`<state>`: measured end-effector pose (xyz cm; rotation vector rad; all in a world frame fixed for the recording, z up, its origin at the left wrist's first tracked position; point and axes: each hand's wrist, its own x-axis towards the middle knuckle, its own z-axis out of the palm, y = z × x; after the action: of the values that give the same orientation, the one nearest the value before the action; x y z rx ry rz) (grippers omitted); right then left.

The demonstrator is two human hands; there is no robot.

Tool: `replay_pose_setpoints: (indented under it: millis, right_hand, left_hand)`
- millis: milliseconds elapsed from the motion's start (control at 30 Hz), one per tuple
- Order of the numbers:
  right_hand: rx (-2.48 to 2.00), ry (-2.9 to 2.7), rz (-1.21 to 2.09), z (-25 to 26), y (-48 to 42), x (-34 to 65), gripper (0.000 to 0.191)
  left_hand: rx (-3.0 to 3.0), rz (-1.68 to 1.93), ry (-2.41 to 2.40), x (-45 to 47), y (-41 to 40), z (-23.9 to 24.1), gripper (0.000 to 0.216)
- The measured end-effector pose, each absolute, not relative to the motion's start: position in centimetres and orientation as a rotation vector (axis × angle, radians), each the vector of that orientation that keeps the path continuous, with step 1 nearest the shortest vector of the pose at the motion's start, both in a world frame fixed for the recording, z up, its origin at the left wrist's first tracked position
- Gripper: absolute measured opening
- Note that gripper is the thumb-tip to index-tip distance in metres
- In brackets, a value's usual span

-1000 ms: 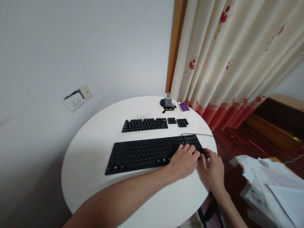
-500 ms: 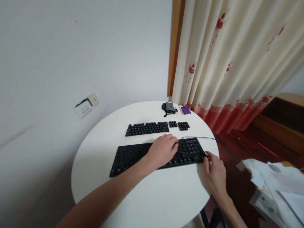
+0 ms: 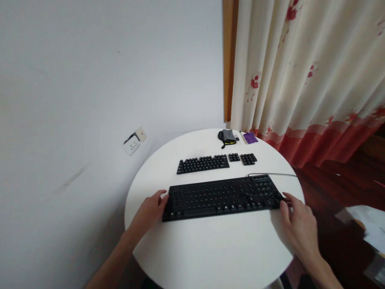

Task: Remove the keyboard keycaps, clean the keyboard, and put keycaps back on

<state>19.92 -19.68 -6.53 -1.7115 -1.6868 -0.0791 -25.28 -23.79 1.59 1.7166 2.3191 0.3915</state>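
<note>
A black keyboard lies across the white round table, with most of its switches bare and some keycaps on its front row and at its right end. At its left edge is my left hand, fingers apart, the thumb side against the edge or very near it. My right hand holds the keyboard's right edge near the front corner between thumb and fingers. Beyond the keyboard lie loose black keycaps in a large block, a small block and a number-pad block.
On the table's far side lie a grey and black pouch and a purple packet. A thin cable runs right from the keyboard. White papers are at the lower right. Wall and curtain stand behind.
My left hand has moved from over the keyboard's middle to its left edge, uncovering the keys. My right hand stays at the right edge. The view has turned left.
</note>
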Motion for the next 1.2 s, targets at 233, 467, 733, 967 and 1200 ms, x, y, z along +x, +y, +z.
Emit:
replay_pose_setpoints:
  millis: [233,467,733,967,1200]
  right_hand:
    - [-1.671,-1.725,-0.093,-7.1,-18.8,20.8,0.052]
    - [-1.749,-1.659,-0.140,-7.3,-17.2,22.8,0.059]
    - [-1.450,-1.672,-0.187,-2.6,-17.2,19.1,0.045]
    - [-1.099,-1.893,0.084,2.2,-16.6,8.8,0.028]
    - [-0.965,-2.428,0.094,2.6,-11.6,-3.2,0.026]
  left_hand:
    - [1.736,0.549,2.272,-23.4,-24.1,0.2,0.036]
    - [1.968,0.446,2.167,-22.1,-22.3,0.6,0.037]
    - [2.157,0.810,2.140,-26.9,-14.3,1.2,0.020]
    - [2.313,0.889,2.026,-27.9,-13.5,-1.5,0.019]
    - [2.451,0.870,1.987,-28.4,-13.4,-2.7,0.022]
